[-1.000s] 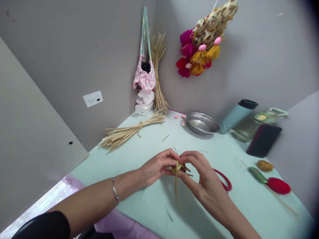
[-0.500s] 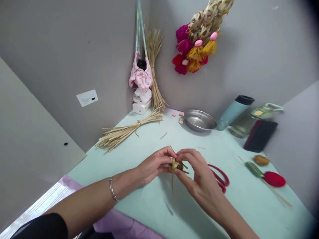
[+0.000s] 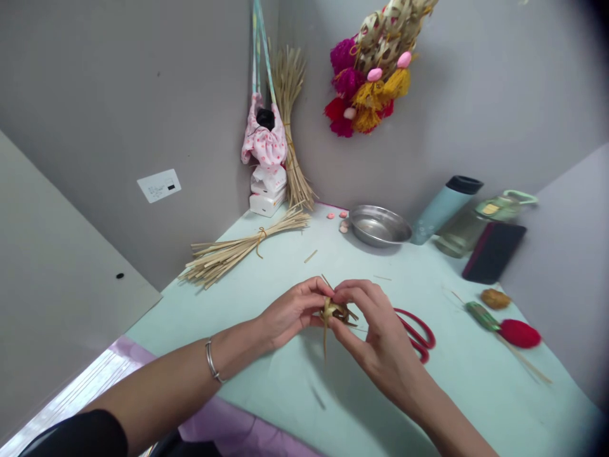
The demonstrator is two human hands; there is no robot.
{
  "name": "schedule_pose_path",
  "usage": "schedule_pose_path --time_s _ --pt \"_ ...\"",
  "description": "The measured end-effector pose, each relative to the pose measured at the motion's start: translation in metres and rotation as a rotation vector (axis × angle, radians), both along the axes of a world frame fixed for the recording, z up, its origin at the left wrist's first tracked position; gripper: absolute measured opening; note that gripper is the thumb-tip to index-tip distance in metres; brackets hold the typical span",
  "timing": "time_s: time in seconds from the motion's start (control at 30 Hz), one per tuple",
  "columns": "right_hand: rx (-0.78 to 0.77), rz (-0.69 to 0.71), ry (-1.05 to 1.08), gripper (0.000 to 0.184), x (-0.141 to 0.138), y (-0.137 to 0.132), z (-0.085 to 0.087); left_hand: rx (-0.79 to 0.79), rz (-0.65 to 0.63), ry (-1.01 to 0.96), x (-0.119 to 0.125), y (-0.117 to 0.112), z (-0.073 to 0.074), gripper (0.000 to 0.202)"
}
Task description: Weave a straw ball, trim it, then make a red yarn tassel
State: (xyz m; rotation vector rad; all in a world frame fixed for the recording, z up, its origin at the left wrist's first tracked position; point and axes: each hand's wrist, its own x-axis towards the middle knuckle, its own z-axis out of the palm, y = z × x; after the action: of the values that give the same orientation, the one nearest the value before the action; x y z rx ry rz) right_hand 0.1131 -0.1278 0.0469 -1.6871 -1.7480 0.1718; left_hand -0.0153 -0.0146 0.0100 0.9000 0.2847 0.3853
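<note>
A small woven straw piece (image 3: 334,311) is held over the pale green table (image 3: 285,393), with one loose strip hanging down from it. My left hand (image 3: 292,311) pinches its left side with fingers closed. My right hand (image 3: 375,330) pinches it from the right and top, fingers curled round it. Both hands meet at the piece, just above the table's middle.
Red-handled scissors (image 3: 419,333) lie right behind my right hand. A tied straw bundle (image 3: 238,251) lies at the back left. A metal bowl (image 3: 378,225), a teal flask (image 3: 445,206), a jar (image 3: 469,228), a dark phone case (image 3: 492,254) and tassels (image 3: 511,330) sit right. A woven ornament (image 3: 375,70) hangs on the wall.
Both hands keep pinching the straw piece and have barely shifted their fingers. The camera has tilted slightly, so everything sits a little lower left in view.
</note>
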Motion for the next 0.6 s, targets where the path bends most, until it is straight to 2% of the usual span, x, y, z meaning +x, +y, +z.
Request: schedule_pose_path --time_s 0.4,0.6 --pt "-0.039 -0.102 0.099 0.005 0.0026 0.003 -0.0008 -0.059 -0.064 -0.034 0.0017 0.0006 -0.0004 0.016" --pt "-0.089 -0.024 0.228 0.006 0.0084 0.0026 0.0011 -0.056 -0.015 -0.023 0.0032 0.0007 -0.0008 0.016"
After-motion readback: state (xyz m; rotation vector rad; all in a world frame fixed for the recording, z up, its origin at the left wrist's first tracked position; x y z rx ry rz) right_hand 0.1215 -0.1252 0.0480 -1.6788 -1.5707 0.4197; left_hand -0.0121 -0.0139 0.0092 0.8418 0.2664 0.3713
